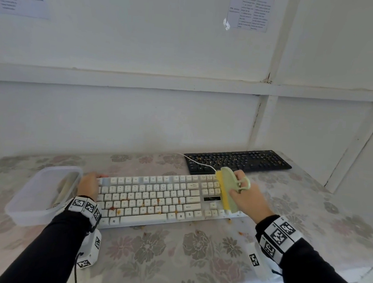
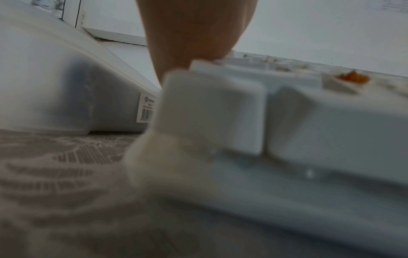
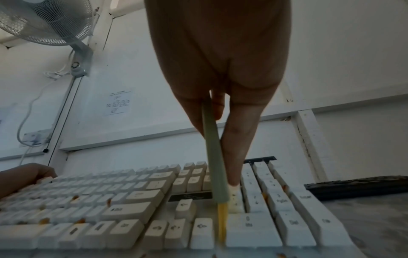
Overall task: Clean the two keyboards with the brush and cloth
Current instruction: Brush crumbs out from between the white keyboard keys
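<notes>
A white keyboard [image 1: 154,197] [image 3: 132,209] lies across the middle of the table with orange crumbs among its keys. My right hand [image 1: 241,190] [image 3: 220,97] grips a pale green brush [image 1: 228,191] [image 3: 213,157]. Its yellow bristles [image 3: 222,221] stand on the keys just left of the number pad. My left hand [image 1: 92,182] [image 3: 22,174] grips the keyboard's left end, fingers curled over the far corner. In the left wrist view, a finger [image 2: 194,31] comes down onto that corner of the keyboard [image 2: 309,122]. A black keyboard [image 1: 237,161] [image 3: 357,186], dotted with crumbs, lies behind at the right. I see no cloth.
A clear plastic container [image 1: 43,194] [image 2: 55,87] stands tilted just left of the white keyboard. Loose crumbs [image 1: 239,232] lie on the flowered tablecloth [image 1: 172,252] near the keyboard's right front corner. White walls close the back and right. A fan [image 3: 44,21] hangs on the wall.
</notes>
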